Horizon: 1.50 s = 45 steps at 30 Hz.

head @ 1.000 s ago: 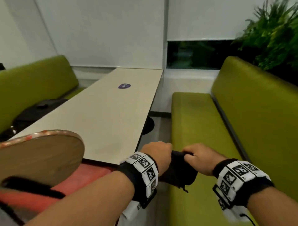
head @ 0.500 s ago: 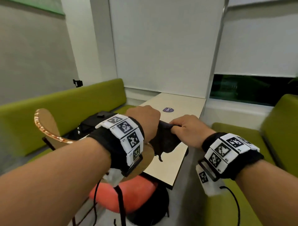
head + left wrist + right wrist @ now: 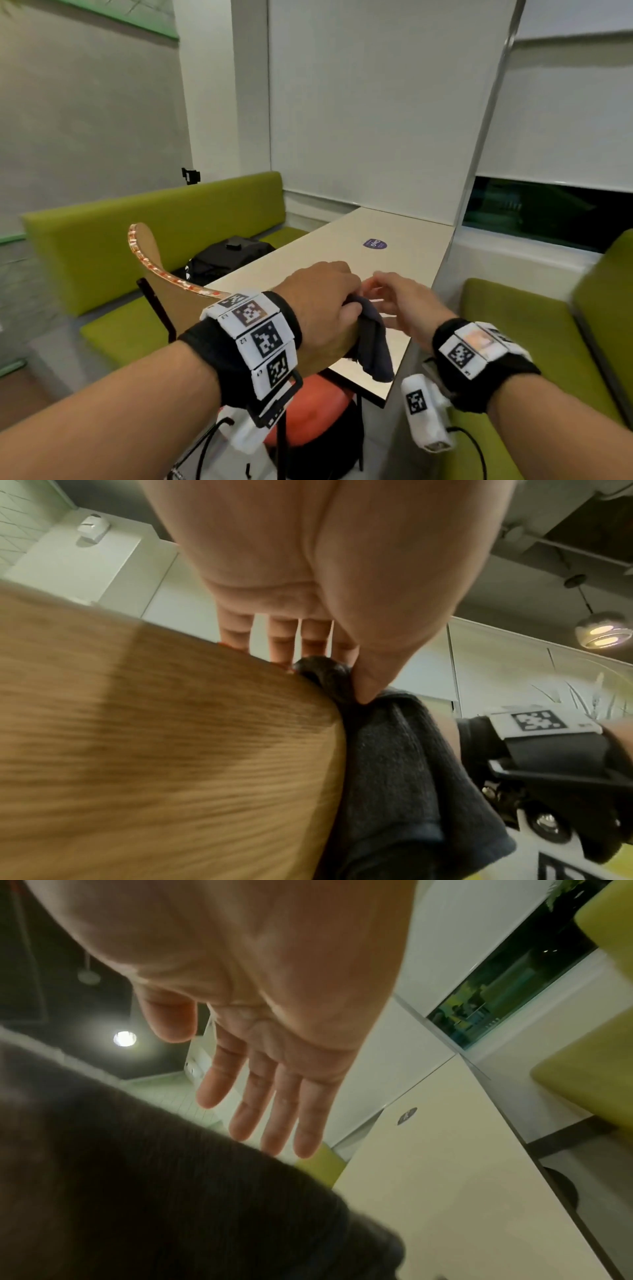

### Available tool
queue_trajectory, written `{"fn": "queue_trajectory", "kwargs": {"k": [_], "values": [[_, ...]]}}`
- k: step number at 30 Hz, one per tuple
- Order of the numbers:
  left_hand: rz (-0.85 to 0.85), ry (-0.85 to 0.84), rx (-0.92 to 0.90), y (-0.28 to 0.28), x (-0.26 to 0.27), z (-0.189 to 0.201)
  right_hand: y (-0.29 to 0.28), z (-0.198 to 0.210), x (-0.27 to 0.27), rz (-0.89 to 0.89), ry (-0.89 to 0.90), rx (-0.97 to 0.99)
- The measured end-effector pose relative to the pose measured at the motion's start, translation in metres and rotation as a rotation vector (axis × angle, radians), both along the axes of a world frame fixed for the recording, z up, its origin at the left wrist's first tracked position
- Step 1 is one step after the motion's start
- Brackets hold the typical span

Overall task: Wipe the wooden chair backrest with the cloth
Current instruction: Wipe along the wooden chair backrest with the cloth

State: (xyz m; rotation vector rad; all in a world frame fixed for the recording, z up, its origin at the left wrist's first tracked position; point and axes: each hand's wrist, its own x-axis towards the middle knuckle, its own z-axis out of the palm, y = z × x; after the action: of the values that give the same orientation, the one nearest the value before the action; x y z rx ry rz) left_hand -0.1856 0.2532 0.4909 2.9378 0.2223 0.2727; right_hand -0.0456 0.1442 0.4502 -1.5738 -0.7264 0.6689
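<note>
At the top edge of the wooden chair backrest (image 3: 161, 274), the left hand (image 3: 322, 308) pinches the dark cloth (image 3: 373, 346) against the wood, while the right hand (image 3: 404, 305) hovers beside it, fingers spread and empty.

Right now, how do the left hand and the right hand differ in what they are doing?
The left hand pinches the dark cloth at the top edge of the wooden chair backrest; the right hand holds nothing. The left hand's fingers curl over the backrest edge, thumb pressing the cloth; the right hand's fingers are straight and spread, beside the cloth. Both wear marker-tagged wristbands.
</note>
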Motion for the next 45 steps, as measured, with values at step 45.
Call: {"fn": "queue_trajectory", "kwargs": {"k": [45], "values": [[0.338, 0.296, 0.203, 0.105, -0.063, -0.004, 0.024, 0.004, -0.02, 0.396, -1.049, -0.26]]}}
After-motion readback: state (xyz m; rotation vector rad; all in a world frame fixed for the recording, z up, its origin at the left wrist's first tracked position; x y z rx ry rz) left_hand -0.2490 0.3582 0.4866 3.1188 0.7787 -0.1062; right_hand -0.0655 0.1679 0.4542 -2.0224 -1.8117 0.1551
